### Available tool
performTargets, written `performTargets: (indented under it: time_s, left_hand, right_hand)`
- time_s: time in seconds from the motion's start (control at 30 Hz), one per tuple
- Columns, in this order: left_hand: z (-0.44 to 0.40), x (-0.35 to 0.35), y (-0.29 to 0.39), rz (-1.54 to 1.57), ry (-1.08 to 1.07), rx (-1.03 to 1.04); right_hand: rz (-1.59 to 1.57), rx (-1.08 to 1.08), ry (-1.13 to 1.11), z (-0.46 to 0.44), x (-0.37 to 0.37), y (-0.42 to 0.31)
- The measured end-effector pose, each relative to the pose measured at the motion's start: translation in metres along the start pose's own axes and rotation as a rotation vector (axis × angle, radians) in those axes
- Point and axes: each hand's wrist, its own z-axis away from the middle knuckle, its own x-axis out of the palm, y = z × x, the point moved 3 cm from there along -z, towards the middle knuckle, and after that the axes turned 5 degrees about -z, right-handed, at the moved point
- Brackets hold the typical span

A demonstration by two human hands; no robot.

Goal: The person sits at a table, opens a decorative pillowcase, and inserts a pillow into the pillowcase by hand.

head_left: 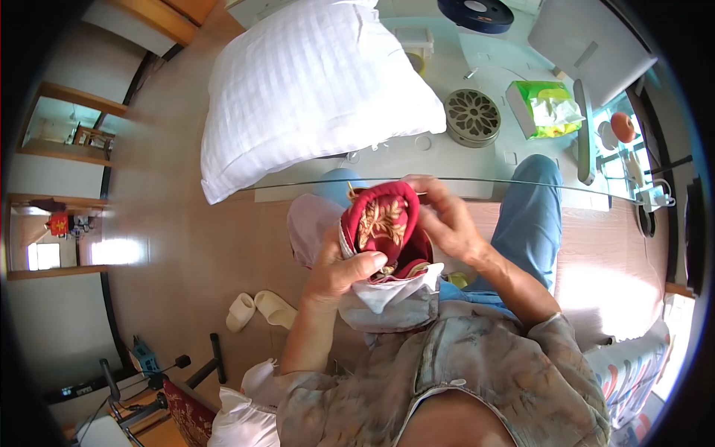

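A red cloth piece with a gold leaf pattern [386,217] is bunched up over my lap, its upper part folded into a rounded shape. White fabric [387,290] shows below it and along its left edge. My left hand [339,270] grips the cloth from the left, thumb pressed on its front. At the upper right edge, my right hand [450,227] has its fingers curled around the cloth; part of them is blurred or hidden behind it.
A glass-topped table [298,181] stands before my knees, bearing a white striped pillow [313,93], a round patterned tin [473,118], a green tissue pack [546,110] and a laptop [592,45]. Cream slippers [274,309] lie on the floor at left, near exercise equipment [149,402].
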Motion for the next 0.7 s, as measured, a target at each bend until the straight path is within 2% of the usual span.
performTargets:
  time_s: [0.03, 0.07, 0.13, 0.17, 0.2, 0.27, 0.3, 0.33, 0.37, 0.4, 0.43, 0.6, 0.67, 0.7]
  left_hand:
    - [-0.003, 0.003, 0.006, -0.009, 0.024, -0.029]
    - [-0.007, 0.003, 0.007, -0.01, 0.01, -0.029]
    - [-0.016, 0.008, 0.007, -0.08, -0.162, -0.047]
    - [-0.022, 0.009, 0.005, -0.143, -0.242, -0.031]
    - [-0.023, 0.011, 0.006, -0.143, -0.258, -0.037]
    - [-0.025, 0.01, 0.01, -0.2, -0.123, -0.084]
    - [-0.029, 0.003, 0.017, -0.292, -0.143, -0.117]
    - [-0.028, 0.002, 0.02, -0.331, -0.067, -0.133]
    - [-0.026, 0.0, 0.031, -0.47, -0.027, -0.147]
    - [-0.024, -0.003, 0.041, -0.608, 0.015, -0.161]
    - [-0.024, -0.001, 0.042, -0.521, 0.113, 0.006]
    - [0.0, -0.022, 0.052, -1.251, 0.179, -0.197]
    - [0.01, -0.031, 0.039, -1.486, 0.18, -0.202]
    - [0.017, -0.035, 0.038, -1.488, 0.189, -0.209]
  right_hand:
    - [-0.188, 0.064, 0.011, 0.004, -0.006, -0.004]
    - [-0.184, 0.057, 0.023, 0.005, -0.009, -0.018]
    - [-0.059, -0.013, -0.065, 0.009, -0.008, -0.054]
    - [0.148, -0.099, -0.043, 0.006, -0.004, -0.062]
    - [0.11, -0.018, 0.015, 0.005, -0.003, -0.063]
    - [0.048, 0.083, 0.095, 0.001, -0.007, -0.053]
    - [0.045, 0.083, 0.093, 0.0, -0.006, -0.051]
    - [0.032, 0.083, 0.13, 0.0, -0.005, -0.049]
    - [0.018, 0.084, 0.166, 0.0, -0.003, -0.048]
    - [-0.146, 0.078, 0.224, -0.002, -0.002, -0.048]
    - [-0.155, 0.056, 0.243, -0.005, -0.005, -0.052]
    - [-0.175, 0.043, 0.316, -0.012, -0.01, -0.07]
    - [-0.199, 0.006, 0.323, -0.018, -0.006, -0.073]
    - [-0.231, -0.027, 0.337, -0.021, -0.004, -0.074]
